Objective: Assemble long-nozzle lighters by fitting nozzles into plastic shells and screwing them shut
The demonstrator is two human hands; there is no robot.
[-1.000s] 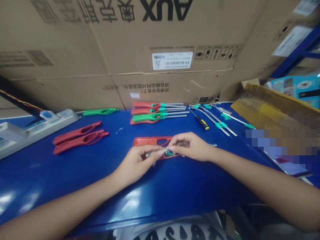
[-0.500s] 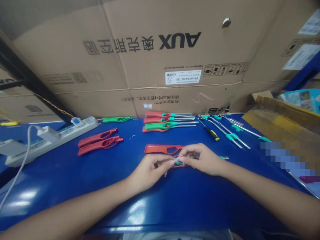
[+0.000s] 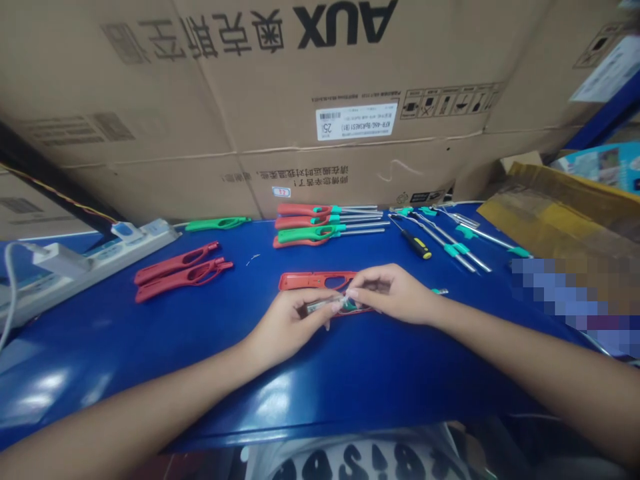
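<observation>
Over the blue table, my left hand (image 3: pixel 293 320) is closed round a clear, tube-like lighter fuel tank (image 3: pixel 317 305). My right hand (image 3: pixel 397 293) pinches at a small green lighter part (image 3: pixel 349 305) at the tank's right end, and the two hands' fingertips nearly meet there. Beneath the fingers lies a red lighter handle half (image 3: pixel 363 309), mostly hidden. Another red handle half (image 3: pixel 307 280) rests just behind it, its inner side up. A metal rod end (image 3: pixel 441 291) with a green piece shows past my right wrist.
Behind lie several lighters (image 3: pixel 305 233) with metal rods. A black-yellow screwdriver (image 3: pixel 417 245) and loose lighter rods (image 3: pixel 457 250) are right of them. Red handle shells (image 3: pixel 180 272), a green shell (image 3: pixel 217 224) and a power strip (image 3: pixel 107 257) lie left. Cardboard (image 3: pixel 200 120) walls the back.
The camera view has tilted down, so everything sits higher in the picture and slightly left. Both hands stay together at the same parts, and more of the clear tank shows.
</observation>
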